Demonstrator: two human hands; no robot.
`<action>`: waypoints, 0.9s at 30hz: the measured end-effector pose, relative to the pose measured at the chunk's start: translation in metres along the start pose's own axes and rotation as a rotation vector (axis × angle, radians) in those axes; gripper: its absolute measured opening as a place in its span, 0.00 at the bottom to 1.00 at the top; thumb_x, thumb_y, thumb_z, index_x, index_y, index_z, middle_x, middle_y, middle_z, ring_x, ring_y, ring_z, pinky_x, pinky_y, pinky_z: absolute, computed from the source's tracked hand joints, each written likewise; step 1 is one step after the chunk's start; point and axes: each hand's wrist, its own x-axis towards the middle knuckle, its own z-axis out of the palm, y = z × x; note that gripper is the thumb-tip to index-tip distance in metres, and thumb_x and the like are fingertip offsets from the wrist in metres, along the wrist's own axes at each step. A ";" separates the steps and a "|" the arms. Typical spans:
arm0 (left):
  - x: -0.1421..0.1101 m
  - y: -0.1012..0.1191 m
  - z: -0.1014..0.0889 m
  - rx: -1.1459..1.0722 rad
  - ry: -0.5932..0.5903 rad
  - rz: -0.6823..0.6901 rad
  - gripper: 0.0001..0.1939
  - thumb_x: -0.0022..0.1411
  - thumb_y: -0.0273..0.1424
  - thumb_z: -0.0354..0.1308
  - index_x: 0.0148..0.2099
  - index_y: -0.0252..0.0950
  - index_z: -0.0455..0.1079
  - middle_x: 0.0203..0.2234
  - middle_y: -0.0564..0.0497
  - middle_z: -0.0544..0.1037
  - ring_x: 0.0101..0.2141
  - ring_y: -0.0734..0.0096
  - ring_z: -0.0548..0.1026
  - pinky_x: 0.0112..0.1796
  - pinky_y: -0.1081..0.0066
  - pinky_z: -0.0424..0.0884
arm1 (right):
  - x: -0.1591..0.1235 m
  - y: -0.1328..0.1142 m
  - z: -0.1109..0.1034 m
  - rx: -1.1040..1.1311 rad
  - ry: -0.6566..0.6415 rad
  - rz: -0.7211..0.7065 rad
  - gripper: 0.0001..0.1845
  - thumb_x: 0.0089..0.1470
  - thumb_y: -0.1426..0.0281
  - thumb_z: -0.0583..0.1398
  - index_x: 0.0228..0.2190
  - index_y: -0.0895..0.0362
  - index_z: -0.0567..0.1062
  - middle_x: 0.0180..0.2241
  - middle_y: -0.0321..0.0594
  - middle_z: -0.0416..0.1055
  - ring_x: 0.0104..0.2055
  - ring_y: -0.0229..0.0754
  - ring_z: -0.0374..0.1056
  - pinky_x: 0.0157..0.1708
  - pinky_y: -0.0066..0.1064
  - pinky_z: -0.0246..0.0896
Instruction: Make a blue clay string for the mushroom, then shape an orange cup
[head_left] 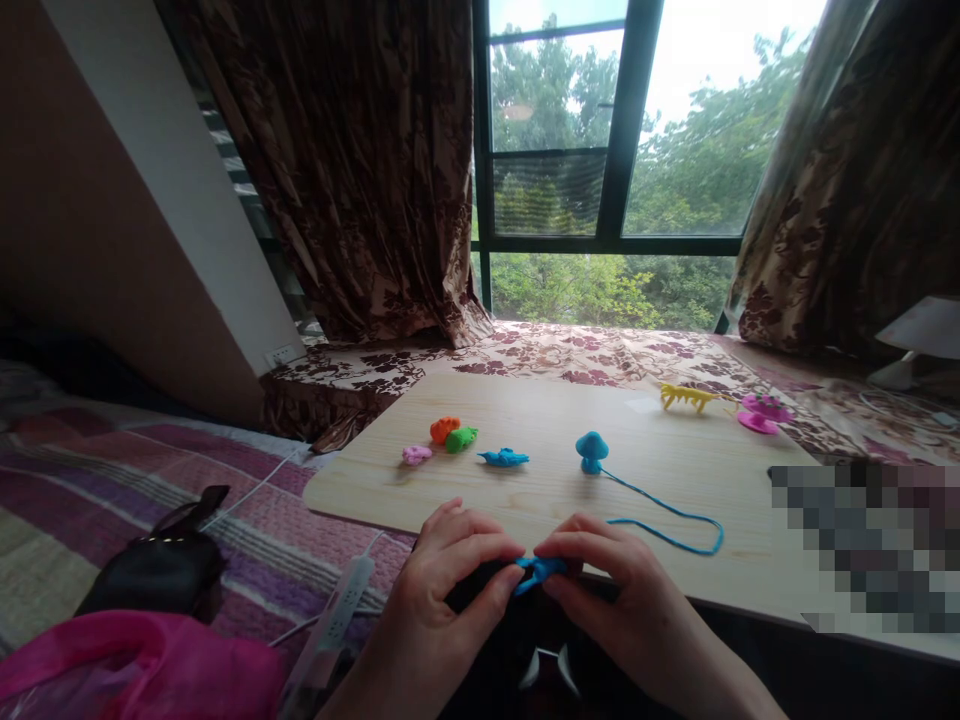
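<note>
A window, curtains and bedside clutter around my hands.
Just left of my left hand (465, 565) I have a white power strip (343, 605); farther left, a black bag (161, 575) lies on a striped pink-and-purple quilt (262, 490), with shiny magenta fabric (142, 660) nearer me. Well beyond my hands, floral cloth (555, 345) spreads below a dark-framed window (615, 243) showing green trees (697, 180), between a floral curtain (375, 170) to the left and another curtain (855, 170) to the right. Far right of my right hand (611, 565) stands a white-shaded lamp (926, 328).
</note>
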 end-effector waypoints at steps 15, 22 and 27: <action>-0.004 -0.001 0.003 0.014 0.031 -0.012 0.12 0.56 0.27 0.55 0.43 0.45 0.67 0.34 0.57 0.72 0.39 0.74 0.71 0.56 0.59 0.52 | -0.001 -0.002 0.000 0.013 -0.016 0.024 0.09 0.52 0.78 0.57 0.34 0.56 0.73 0.30 0.35 0.65 0.31 0.34 0.63 0.30 0.25 0.58; 0.000 0.003 0.002 0.006 -0.013 -0.057 0.06 0.57 0.30 0.54 0.38 0.42 0.69 0.32 0.55 0.73 0.37 0.73 0.71 0.57 0.57 0.50 | -0.001 -0.002 -0.001 -0.001 -0.016 0.013 0.09 0.51 0.78 0.57 0.35 0.56 0.73 0.30 0.36 0.65 0.30 0.34 0.63 0.30 0.25 0.58; 0.004 0.008 0.004 0.010 -0.031 -0.086 0.03 0.57 0.31 0.53 0.34 0.41 0.69 0.28 0.56 0.74 0.34 0.73 0.72 0.57 0.56 0.49 | -0.001 -0.002 -0.001 -0.003 -0.013 0.014 0.08 0.51 0.77 0.57 0.34 0.56 0.73 0.30 0.36 0.65 0.30 0.35 0.62 0.29 0.26 0.58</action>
